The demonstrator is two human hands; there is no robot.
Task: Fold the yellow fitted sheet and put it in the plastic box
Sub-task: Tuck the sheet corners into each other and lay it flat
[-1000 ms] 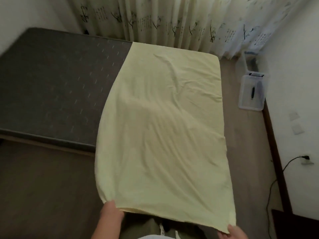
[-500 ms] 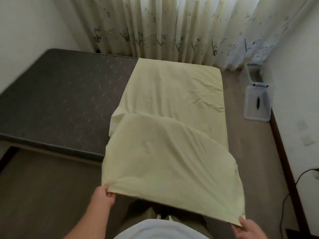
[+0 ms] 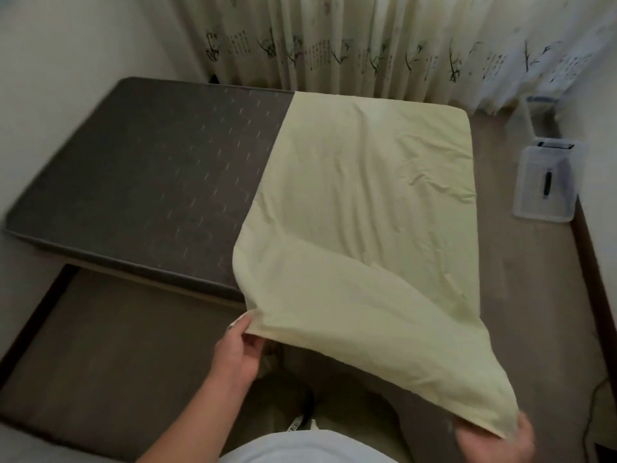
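The pale yellow fitted sheet (image 3: 364,202) lies in a long strip over the right part of the dark grey mattress (image 3: 143,175), and its near end is lifted off the bed. My left hand (image 3: 238,354) pinches the sheet's near left corner. My right hand (image 3: 494,441) grips the near right corner low at the frame's bottom edge, partly blurred. The clear plastic box (image 3: 547,183) stands open on the floor to the right of the bed, by the wall, with a small dark item inside.
Patterned curtains (image 3: 367,45) hang behind the bed. The box's lid (image 3: 534,108) leans near the curtain's right end. A dark skirting board (image 3: 597,285) and a black cable (image 3: 591,416) run along the right wall. Wooden floor (image 3: 110,362) spreads at the left front.
The raised near end of the sheet has sunk lower and flattened toward the bed. Both hands kept their corners, and my view tilted up and back.
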